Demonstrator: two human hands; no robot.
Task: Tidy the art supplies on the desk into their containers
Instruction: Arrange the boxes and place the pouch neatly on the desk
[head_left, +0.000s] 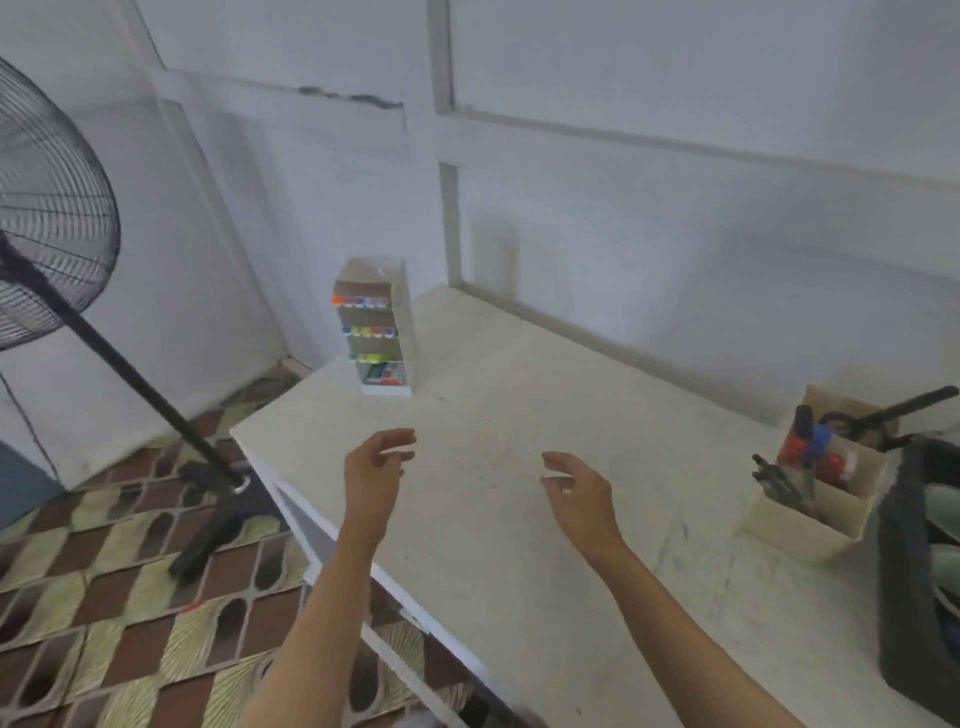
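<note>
A tall tiered marker rack (375, 332) stands upright at the desk's far left corner, with rows of coloured marker caps showing. At the right edge a beige divided organiser box (818, 512) holds red and blue markers, pens and black scissors. My left hand (375, 473) hovers over the white desk (519, 545) near its left edge, fingers loosely spread and holding nothing. My right hand (576, 486) hovers beside it, about a hand's width to the right, also relaxed and empty. Both hands are in front of the marker rack, apart from it.
A dark bin or bag (914, 597) sits at the desk's right edge behind the organiser. A black standing fan (47, 218) leans on the patterned tile floor to the left, its base (218, 514) close to the desk corner. White walls bound the back.
</note>
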